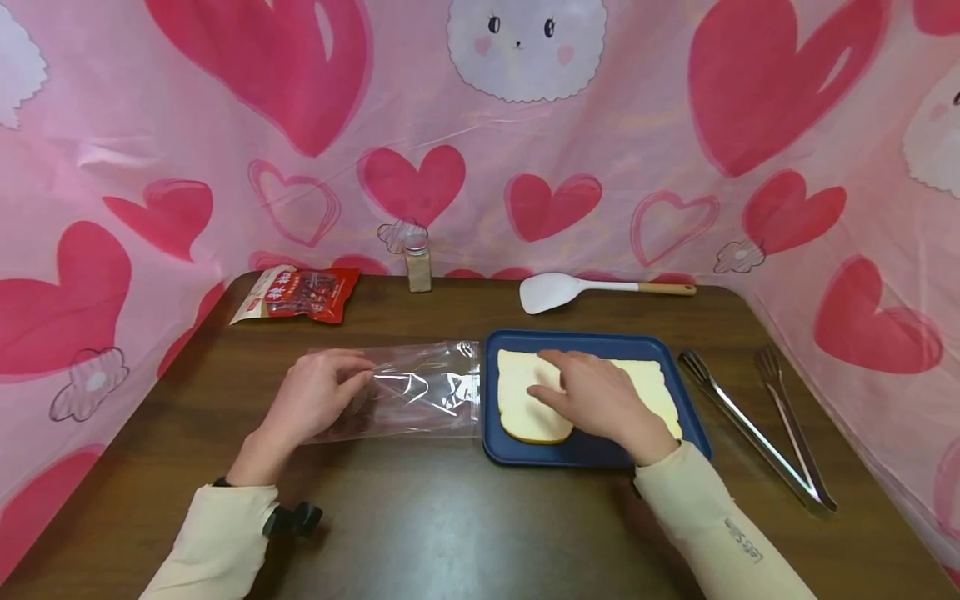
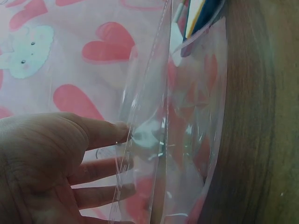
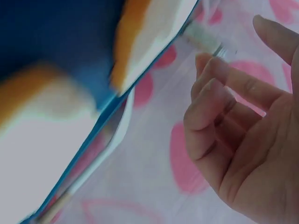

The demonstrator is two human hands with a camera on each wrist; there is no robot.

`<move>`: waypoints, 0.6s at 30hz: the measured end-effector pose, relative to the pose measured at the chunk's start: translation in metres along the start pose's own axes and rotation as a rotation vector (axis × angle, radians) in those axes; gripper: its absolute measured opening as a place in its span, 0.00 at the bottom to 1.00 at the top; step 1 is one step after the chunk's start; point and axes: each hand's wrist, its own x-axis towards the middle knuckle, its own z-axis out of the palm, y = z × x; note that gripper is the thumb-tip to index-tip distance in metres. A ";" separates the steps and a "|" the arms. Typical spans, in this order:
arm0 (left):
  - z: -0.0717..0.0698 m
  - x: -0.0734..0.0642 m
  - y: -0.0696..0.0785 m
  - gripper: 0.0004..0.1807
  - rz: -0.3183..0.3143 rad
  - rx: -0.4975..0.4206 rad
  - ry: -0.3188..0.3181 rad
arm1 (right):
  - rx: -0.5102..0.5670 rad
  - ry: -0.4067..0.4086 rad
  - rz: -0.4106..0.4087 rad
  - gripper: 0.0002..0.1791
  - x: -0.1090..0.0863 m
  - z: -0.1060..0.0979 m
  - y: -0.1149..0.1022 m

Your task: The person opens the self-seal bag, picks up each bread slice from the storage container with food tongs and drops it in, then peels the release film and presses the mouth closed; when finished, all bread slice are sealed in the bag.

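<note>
A clear plastic bag (image 1: 423, 387) lies flat left of the blue tray (image 1: 581, 457). My left hand (image 1: 322, 392) pinches the bag's left end between thumb and fingers. In the left wrist view, the fingers (image 2: 100, 196) show against the clear film. On the tray are two slices of white bread, a left slice (image 1: 525, 400) and a right slice (image 1: 654, 392). My right hand (image 1: 596, 396) hovers over the tray between them, thumb and fingers apart and holding nothing. The right wrist view shows its fingers loosely bent, beside the blurred tray and bread.
Along the back of the wooden table stand a red and white packet (image 1: 307, 293), a small spice jar (image 1: 418, 265) and a white spatula (image 1: 555, 292) with a wooden handle. Metal tongs (image 1: 757, 437) lie right of the tray. A pink heart-print curtain (image 1: 480, 200) encloses the table.
</note>
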 end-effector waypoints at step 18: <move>-0.002 -0.001 -0.006 0.12 0.000 -0.009 -0.005 | -0.047 0.119 0.487 0.53 -0.094 -0.029 0.170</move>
